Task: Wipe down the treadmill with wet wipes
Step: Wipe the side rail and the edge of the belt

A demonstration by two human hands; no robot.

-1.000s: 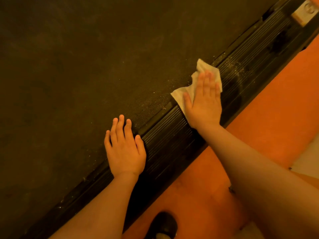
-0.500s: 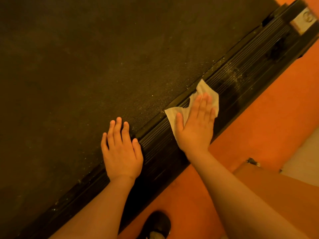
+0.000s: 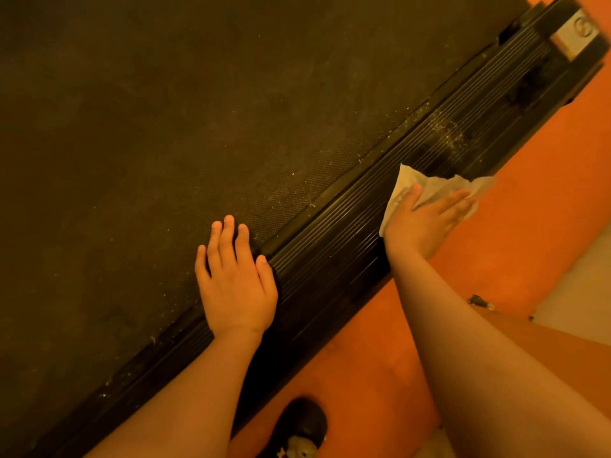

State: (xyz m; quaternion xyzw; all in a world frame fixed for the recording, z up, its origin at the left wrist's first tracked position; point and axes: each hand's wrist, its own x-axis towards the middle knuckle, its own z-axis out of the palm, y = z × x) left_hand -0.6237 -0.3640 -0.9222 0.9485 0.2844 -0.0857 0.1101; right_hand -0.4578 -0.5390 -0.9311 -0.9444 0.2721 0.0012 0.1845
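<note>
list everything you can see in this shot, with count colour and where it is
treadmill belt: one, dark brown-black, fills the upper left
side rail: one, black and ribbed, runs diagonally along the belt's edge
pale specks: many, whitish, scattered on the rail's upper stretch
label plate: one, pale with a round emblem, at the rail's top right end
wet wipe: one, white, at the rail's outer edge
floor: orange, right of the rail
pale patch: one, greyish, far right
small object: one, dark, too small to identify
shoe: one, black, bottom centre
left hand: flat across belt and rail
right hand: fingers straight, presses the wipe
</note>
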